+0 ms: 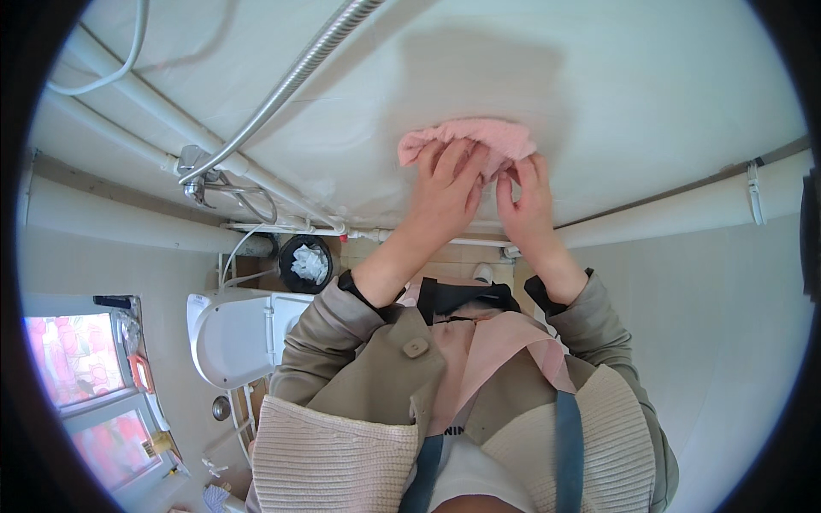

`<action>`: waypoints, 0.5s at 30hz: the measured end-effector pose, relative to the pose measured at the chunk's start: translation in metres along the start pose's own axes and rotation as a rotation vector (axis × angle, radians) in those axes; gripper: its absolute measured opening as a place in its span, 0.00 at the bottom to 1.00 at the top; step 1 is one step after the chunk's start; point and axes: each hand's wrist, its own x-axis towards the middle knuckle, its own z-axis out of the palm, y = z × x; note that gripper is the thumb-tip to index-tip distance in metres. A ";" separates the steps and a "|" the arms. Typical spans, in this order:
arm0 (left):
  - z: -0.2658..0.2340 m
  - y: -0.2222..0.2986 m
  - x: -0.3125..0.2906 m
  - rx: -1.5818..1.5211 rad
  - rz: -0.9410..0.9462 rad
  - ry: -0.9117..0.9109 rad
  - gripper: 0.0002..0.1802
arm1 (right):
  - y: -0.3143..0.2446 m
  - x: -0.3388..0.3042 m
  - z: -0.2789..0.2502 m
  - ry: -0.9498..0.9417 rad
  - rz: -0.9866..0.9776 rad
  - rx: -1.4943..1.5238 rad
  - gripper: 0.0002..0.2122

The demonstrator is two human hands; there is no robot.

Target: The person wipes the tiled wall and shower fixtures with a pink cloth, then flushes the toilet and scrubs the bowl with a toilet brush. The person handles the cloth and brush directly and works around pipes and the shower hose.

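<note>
A pink cloth [500, 137], likely soft, light, best held mid-fold, is touched at twelve o'clock by bent-fingered left hand [445, 186] and right hand [528, 203]; any pinch unclear.

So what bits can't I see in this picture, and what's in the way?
All in the head view:
- The patch of wall behind the pink cloth: the cloth covers it.
- The far end of the metal hose: cut off by the top edge.
- The bottom of the black bin, inside: crumpled white stuff hides it.
</note>
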 end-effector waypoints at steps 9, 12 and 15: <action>-0.026 -0.023 -0.019 0.044 -0.104 0.073 0.31 | -0.027 0.012 0.033 -0.089 -0.090 0.076 0.16; -0.037 -0.033 -0.016 0.079 -0.138 0.136 0.32 | -0.044 0.025 0.040 -0.074 -0.155 0.064 0.17; -0.042 -0.044 -0.024 0.079 -0.162 0.150 0.32 | -0.051 0.027 0.051 -0.135 -0.128 0.056 0.17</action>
